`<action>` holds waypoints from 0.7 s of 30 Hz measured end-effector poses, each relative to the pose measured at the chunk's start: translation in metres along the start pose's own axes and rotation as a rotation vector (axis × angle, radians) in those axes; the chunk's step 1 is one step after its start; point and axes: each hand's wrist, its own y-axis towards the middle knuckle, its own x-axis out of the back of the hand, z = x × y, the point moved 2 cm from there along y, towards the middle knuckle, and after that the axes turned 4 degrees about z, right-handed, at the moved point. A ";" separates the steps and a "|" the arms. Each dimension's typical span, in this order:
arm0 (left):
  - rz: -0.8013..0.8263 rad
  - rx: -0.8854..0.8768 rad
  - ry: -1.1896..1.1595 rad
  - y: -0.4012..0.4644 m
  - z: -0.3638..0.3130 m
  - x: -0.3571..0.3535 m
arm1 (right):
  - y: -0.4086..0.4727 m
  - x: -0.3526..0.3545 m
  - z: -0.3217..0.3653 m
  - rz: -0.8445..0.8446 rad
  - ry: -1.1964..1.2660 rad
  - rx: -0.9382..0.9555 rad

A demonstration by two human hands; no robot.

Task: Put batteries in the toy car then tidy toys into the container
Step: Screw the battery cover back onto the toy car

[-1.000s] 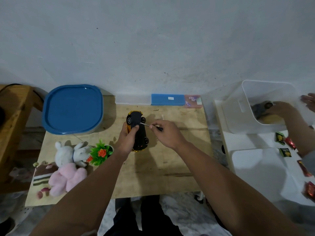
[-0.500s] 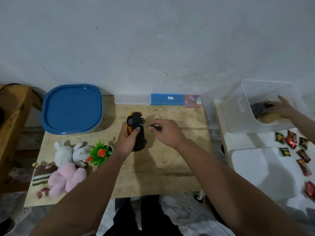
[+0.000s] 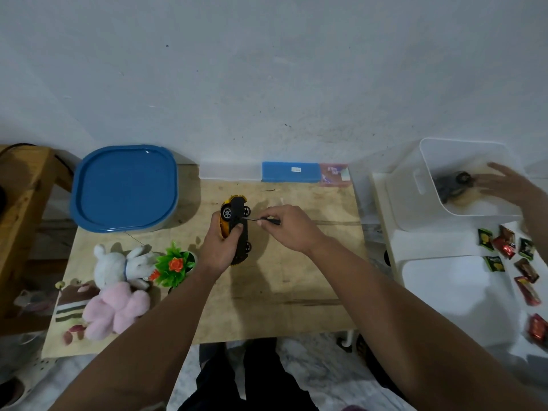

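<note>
While the left hand (image 3: 221, 247) wraps its fingers (image 3: 235, 232) round the car (image 3: 237, 229), thumb on the near side and fingertips curled over the black underside, the right hand (image 3: 292, 229) pinches a small screwdriver (image 3: 261, 220) between thumb and forefinger, the other fingers folded in. The screwdriver's thin shaft points left and its tip meets the car's underside, just beside a wheel. The car is yellow, tipped on its side with the chassis facing right, held just above or on the table (image 3: 296, 277); I cannot tell whether it touches. It sits near the middle of the table's far half.

To the left of the car stands a small plant (image 3: 173, 266) with a red flower. Just left of that lies a white bunny (image 3: 121, 265), and a pink plush (image 3: 115, 311) lies touching it on the near side. A blue lid (image 3: 124, 188) covers the container at the far left corner. A blue box (image 3: 290, 172) lies against the wall.

On a white surface to the right stands a white bin (image 3: 415, 188), where another person's hand (image 3: 510, 182) reaches beside a dark toy (image 3: 450, 185). Sweet wrappers (image 3: 504, 247) lie scattered near it.
</note>
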 end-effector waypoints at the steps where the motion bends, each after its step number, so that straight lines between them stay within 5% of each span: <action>1: 0.005 0.004 0.006 0.000 0.001 0.000 | 0.000 0.001 0.000 -0.001 0.000 0.000; 21: 0.041 -0.001 0.032 -0.003 0.007 0.003 | 0.003 0.011 0.005 0.097 -0.084 -0.028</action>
